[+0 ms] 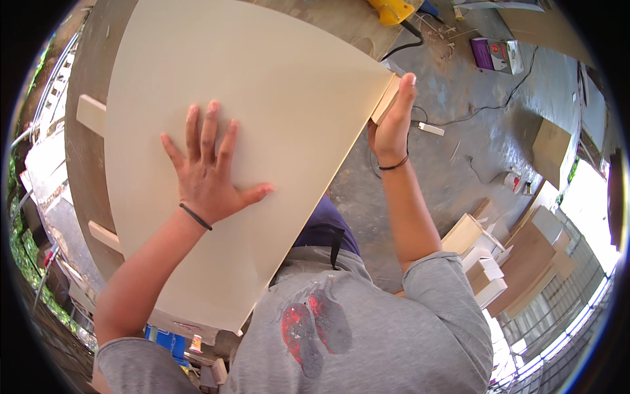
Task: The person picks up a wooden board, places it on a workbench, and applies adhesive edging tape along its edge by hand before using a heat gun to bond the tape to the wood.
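A large, smooth, cream-coloured board [282, 85] fills the left and middle of the view. My left hand [207, 174] lies flat on its face, fingers spread, with nothing held. At the board's right edge, my right hand [394, 128] grips a small pale wooden block [385, 100] that sits against that edge. The thumb points up along the block, while the other fingers are mostly hidden behind it. Dark bands circle both wrists.
Wooden pieces [92, 115] stick out past the board's left side. A yellow power tool [392, 10] with a black cord lies at the top. On the grey floor are a purple-and-white box [497, 56], a white power strip [431, 129] and cables. Wood offcuts [462, 233] lean at the right.
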`<state>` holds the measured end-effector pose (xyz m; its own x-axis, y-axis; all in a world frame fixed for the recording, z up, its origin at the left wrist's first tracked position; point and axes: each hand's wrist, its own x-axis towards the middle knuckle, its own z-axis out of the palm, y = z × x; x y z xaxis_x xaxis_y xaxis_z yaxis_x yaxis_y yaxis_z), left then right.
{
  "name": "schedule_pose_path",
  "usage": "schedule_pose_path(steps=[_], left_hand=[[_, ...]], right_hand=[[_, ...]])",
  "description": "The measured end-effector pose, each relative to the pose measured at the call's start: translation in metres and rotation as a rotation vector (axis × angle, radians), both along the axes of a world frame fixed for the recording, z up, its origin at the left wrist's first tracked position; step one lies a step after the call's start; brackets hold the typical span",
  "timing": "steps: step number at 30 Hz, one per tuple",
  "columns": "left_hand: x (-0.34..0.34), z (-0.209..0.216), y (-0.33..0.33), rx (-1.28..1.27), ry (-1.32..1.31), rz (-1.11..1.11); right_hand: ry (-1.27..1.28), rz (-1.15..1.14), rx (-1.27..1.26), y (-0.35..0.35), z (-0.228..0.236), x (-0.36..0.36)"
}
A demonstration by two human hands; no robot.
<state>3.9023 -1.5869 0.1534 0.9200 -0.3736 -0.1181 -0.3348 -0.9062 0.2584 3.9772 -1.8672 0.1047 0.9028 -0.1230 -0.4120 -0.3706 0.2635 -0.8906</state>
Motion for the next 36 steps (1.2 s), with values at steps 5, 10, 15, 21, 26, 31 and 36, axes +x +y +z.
schedule_pose_path(steps=[5,10,15,21,26,31,36], left_hand=[[-0.002,0.002,0.001,0.009,0.03,0.004],[-0.002,0.003,0.0,0.014,0.026,0.006],[0.0,-0.002,-0.004,-0.018,-0.051,0.003],[-0.002,0.002,-0.004,0.02,-0.036,0.014],[-0.006,0.003,-0.001,0.026,-0.02,0.036],[-0.01,0.008,-0.004,0.074,-0.012,0.074],[-0.006,0.018,-0.018,0.144,0.016,0.105]], right_hand=[[-0.011,-0.084,0.044,0.023,0.012,-0.02],[0.012,-0.033,0.091,0.032,0.009,-0.053],[-0.023,0.023,-0.055,0.049,0.004,-0.106],[0.065,0.081,0.034,0.045,0.005,-0.099],[-0.032,-0.019,0.041,0.071,0.011,-0.139],[0.005,-0.002,0.116,0.07,-0.001,-0.155],[-0.061,0.072,-0.111,0.053,-0.031,-0.151]])
